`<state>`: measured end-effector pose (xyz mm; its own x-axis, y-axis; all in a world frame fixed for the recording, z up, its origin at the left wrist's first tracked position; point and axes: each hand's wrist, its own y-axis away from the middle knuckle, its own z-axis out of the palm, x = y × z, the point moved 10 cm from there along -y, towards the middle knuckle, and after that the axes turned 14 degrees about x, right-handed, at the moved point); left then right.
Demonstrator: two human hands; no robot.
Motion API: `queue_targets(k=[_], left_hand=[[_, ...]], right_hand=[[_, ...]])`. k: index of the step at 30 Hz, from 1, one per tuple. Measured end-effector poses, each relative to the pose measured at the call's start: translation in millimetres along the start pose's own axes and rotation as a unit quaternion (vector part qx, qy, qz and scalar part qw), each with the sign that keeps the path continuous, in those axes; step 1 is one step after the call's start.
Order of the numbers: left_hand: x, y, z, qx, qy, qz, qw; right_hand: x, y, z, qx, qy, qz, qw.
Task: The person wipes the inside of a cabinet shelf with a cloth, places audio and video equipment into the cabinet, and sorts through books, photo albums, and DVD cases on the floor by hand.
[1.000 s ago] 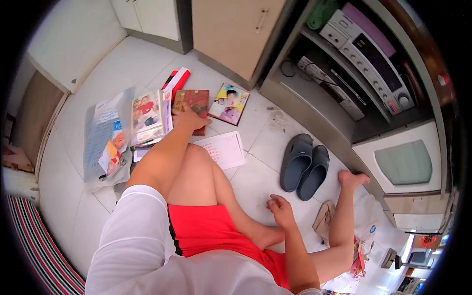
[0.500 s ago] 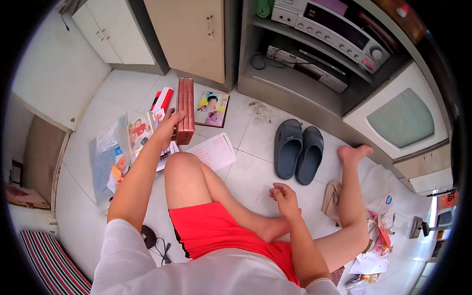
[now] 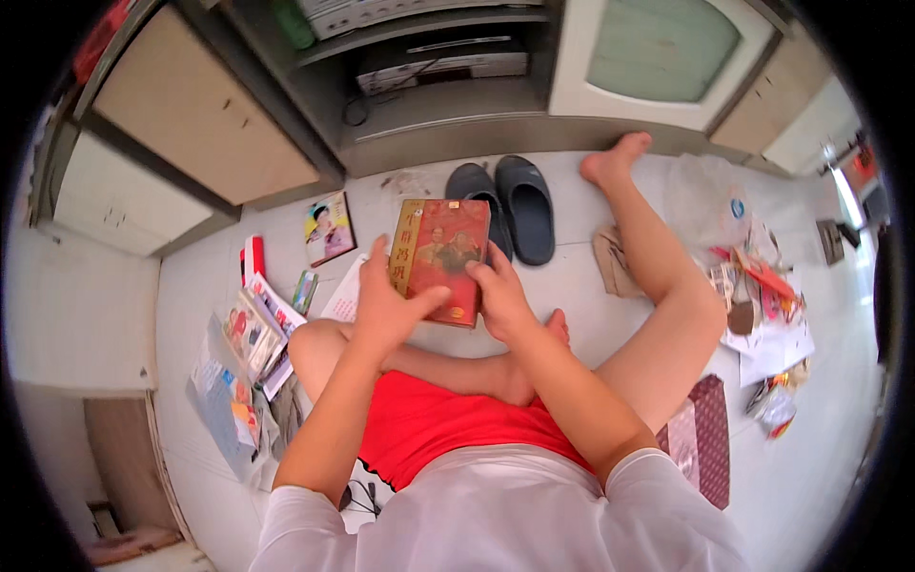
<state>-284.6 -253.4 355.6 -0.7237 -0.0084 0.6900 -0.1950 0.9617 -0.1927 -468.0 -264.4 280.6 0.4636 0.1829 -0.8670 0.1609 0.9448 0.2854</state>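
Observation:
Between my hands is a thick red case [image 3: 446,265] with a gold strip down its left side and printed figures on its front. It is held above my lap, front facing up toward me. My left hand [image 3: 386,310] is at its left edge, thumb reaching across the lower front. At the right edge my right hand [image 3: 502,294] grips it, thumb on the front and fingers underneath, mostly hidden. The case partly covers the dark slippers [image 3: 526,212] behind it.
A picture-covered case [image 3: 329,229], a red-and-white box [image 3: 252,259] and papers and booklets [image 3: 250,334] lie at left. Cabinets [image 3: 205,105] and a shelf unit [image 3: 448,107] line the back. At right are a plastic bag [image 3: 705,195], loose papers [image 3: 777,351] and a patterned cloth [image 3: 707,439].
My left hand has brought the case from the left, edge-on, to the middle, front up. My right hand has risen from my lap to grip it. The view has turned to the right.

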Motion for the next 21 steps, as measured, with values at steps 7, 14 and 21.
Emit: queue_targets(k=[7, 14, 21], left_hand=[[41.5, 14.3, 28.0, -0.160, 0.279, -0.145, 0.936], [99.3, 40.9, 2.6, -0.052, -0.011, 0.094, 0.994], [86.6, 38.2, 4.4, -0.048, -0.037, 0.056, 0.997]], right_hand=[[19.7, 22.0, -31.4, -0.098, -0.293, 0.188, 0.932], [30.2, 35.0, 3.9, -0.162, -0.365, 0.274, 0.875], [71.5, 15.5, -6.6, -0.081, -0.304, 0.283, 0.906]])
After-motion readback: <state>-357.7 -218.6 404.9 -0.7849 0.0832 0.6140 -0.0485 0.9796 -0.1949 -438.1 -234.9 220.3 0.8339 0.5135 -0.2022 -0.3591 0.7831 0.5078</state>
